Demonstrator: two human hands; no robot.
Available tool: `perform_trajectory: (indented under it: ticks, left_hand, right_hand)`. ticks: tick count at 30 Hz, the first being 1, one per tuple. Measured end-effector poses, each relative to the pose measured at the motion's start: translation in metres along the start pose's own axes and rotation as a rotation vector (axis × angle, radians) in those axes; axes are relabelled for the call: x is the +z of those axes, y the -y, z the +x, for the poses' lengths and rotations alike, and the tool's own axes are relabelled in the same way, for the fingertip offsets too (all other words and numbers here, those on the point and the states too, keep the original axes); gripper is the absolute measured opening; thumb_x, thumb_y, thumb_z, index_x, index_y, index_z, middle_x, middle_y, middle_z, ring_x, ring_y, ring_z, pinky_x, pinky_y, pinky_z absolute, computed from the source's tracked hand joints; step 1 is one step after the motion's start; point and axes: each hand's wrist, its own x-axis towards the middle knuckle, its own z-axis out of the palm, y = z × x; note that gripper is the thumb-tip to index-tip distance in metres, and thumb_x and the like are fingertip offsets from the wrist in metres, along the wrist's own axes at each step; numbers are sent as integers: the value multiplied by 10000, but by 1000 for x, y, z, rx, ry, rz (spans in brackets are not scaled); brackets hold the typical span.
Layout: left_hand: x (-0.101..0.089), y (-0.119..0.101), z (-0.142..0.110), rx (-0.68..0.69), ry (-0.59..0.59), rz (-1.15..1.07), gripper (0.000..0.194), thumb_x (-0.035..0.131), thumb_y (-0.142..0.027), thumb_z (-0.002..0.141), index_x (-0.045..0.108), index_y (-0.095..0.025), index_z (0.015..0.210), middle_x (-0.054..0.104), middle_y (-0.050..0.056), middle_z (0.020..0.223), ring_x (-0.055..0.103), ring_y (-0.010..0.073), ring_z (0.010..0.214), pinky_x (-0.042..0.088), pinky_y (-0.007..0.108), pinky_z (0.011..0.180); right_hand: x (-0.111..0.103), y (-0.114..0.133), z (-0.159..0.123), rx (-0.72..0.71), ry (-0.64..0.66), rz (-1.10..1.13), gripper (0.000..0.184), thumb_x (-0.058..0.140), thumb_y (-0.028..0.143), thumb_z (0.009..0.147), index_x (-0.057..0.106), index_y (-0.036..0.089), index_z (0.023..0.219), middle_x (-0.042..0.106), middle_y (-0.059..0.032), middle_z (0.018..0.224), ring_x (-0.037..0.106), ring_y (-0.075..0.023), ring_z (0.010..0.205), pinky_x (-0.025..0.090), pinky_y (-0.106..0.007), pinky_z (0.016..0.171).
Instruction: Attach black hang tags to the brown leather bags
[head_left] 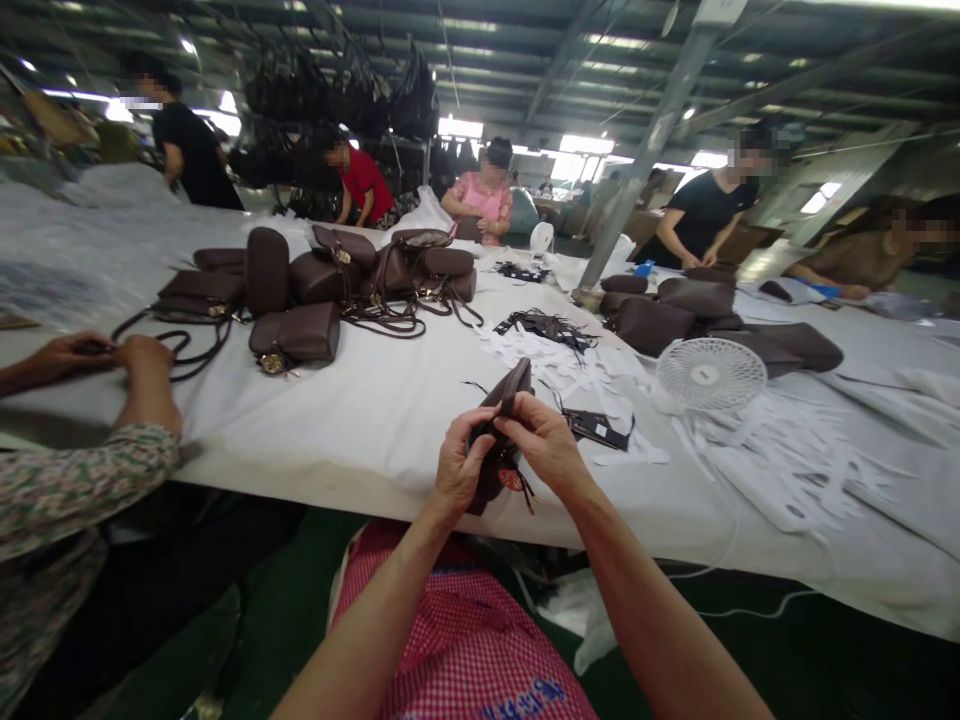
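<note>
A small dark brown handbag (491,482) is held up at the near edge of the white table, with a round red-and-gold charm (511,480) hanging on its front. My left hand (461,458) grips its left side, thumb pressed near the opening. Closed on the bag's upper edge, my right hand (546,438) pinches with thumb and fingers. The inside of the bag is mostly hidden by my fingers. Just right of my right hand, black tags (598,428) lie on the table.
Brown handbags (300,335) are piled at the left, more brown bags (686,305) at the right. A white fan (711,374) stands among white strips (795,460). Black corded tags (551,328) lie mid-table. A co-worker's hands (139,355) work at the left; several people stand around the table.
</note>
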Motion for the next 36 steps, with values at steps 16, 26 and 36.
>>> perform_trajectory:
  ticks: [16, 26, 36]
  left_hand:
    - [27, 1, -7, 70, -167, 410, 421, 563, -245, 867, 446, -195, 1269, 575, 125, 1201, 551, 256, 1135, 469, 450, 963]
    - [24, 11, -9, 201, -182, 302, 542, 535, -177, 866, 365, -228, 1378, 533, 114, 1256, 543, 229, 1157, 473, 408, 985]
    - [21, -2, 0, 261, -112, 356, 287, 490, -227, 935, 531, -242, 1218, 540, 98, 1203, 515, 220, 1175, 445, 433, 1015]
  right_hand:
    - [-9, 9, 8, -152, 182, -431, 74, 540, 228, 810, 510, 205, 747, 551, 29, 684, 502, -132, 636, 387, -246, 626]
    - [10, 0, -14, -260, -110, -255, 95, 606, 134, 783, 600, 191, 707, 555, -55, 914, 551, -185, 915, 477, -313, 828]
    - [-40, -12, 1, -89, -128, -143, 212, 518, 323, 900, 684, 190, 891, 632, -60, 956, 608, -165, 797, 541, -316, 699]
